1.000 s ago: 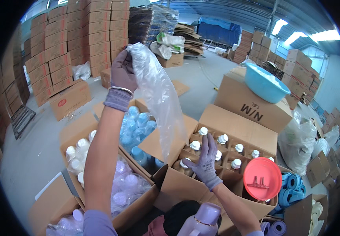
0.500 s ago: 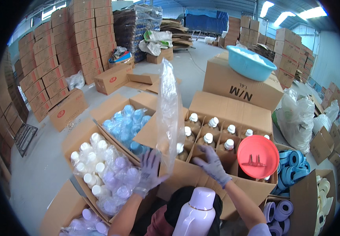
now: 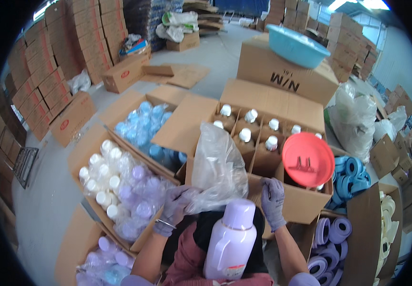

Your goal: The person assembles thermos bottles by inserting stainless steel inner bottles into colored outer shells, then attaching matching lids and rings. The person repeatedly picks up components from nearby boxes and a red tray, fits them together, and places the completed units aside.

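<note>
My gloved left hand (image 3: 176,206) is closed on the lower edge of a clear plastic bag (image 3: 219,164), which hangs limp over the near left part of an open carton. My gloved right hand (image 3: 273,204) is at that carton's near wall (image 3: 297,202), fingers drawn together and partly turned away; whether they grip anything is hidden. Between my forearms a lilac thermos flask (image 3: 232,240) with a handle stands upright against my lap. White-capped bottles (image 3: 245,135) stand in the carton's cardboard compartments. A red plastic dish (image 3: 308,160) with small dark metal pieces rests on its right side.
Cartons of white and lilac cups (image 3: 141,190) and blue cups (image 3: 144,125) sit to the left. Blue rings (image 3: 351,171), lilac rings (image 3: 332,243) and cream parts (image 3: 386,224) fill boxes at right. A blue basin (image 3: 299,46) tops a closed carton (image 3: 287,71). Stacked cartons (image 3: 48,66) rise behind.
The bag has dropped from upright to a spread, slack shape, its edge now in my left hand. My right hand has withdrawn from the compartments to the carton's near wall. The view has tilted down.
</note>
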A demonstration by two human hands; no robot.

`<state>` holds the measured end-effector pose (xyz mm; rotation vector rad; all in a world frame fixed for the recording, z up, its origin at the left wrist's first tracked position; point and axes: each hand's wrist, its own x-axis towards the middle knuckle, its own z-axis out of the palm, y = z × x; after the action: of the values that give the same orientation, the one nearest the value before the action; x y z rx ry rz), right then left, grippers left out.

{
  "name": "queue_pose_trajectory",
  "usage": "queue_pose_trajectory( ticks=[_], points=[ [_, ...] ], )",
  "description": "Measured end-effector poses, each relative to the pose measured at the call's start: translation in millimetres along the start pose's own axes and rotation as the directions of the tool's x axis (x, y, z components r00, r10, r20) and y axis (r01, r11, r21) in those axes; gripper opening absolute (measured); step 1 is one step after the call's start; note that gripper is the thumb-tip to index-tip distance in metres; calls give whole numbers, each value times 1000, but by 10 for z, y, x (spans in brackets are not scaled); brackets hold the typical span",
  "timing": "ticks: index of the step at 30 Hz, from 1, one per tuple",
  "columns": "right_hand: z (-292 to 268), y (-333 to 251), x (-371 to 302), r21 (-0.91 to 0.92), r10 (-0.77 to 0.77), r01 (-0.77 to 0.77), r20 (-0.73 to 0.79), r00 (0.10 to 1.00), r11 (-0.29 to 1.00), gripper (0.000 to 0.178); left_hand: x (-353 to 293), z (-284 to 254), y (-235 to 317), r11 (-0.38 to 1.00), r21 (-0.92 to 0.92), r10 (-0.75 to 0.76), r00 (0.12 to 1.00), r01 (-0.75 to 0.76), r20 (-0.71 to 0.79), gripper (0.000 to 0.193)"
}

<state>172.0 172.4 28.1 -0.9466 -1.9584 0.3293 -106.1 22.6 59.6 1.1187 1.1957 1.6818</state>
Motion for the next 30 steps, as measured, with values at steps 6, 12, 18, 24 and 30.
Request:
queue_pose_trajectory(
  ticks=[6,12,18,24,30],
  points=[
    [42,-539,171,487,71,-264,379,923,833,49,325,514,-54,986,-159,-72,991,53,-113,22],
    [46,2,243,-363,-33,64,89,995,930,42,148,403,244,958,-52,-262,937,281,230,18],
    [-244,-448,-1110,-128,-47,58,86,995,990,23,-813,9,109,930,367,-360,239,17,902,28],
    [-618,-468,-2382,57,-448,483,482,753,874,26,-1360,-547,-202,816,505,-571,258,280,779,28],
    [-889,-507,-2412,271,-444,364,684,578,891,13,-870,155,187,658,753,-468,781,-3,413,38]
  ],
)
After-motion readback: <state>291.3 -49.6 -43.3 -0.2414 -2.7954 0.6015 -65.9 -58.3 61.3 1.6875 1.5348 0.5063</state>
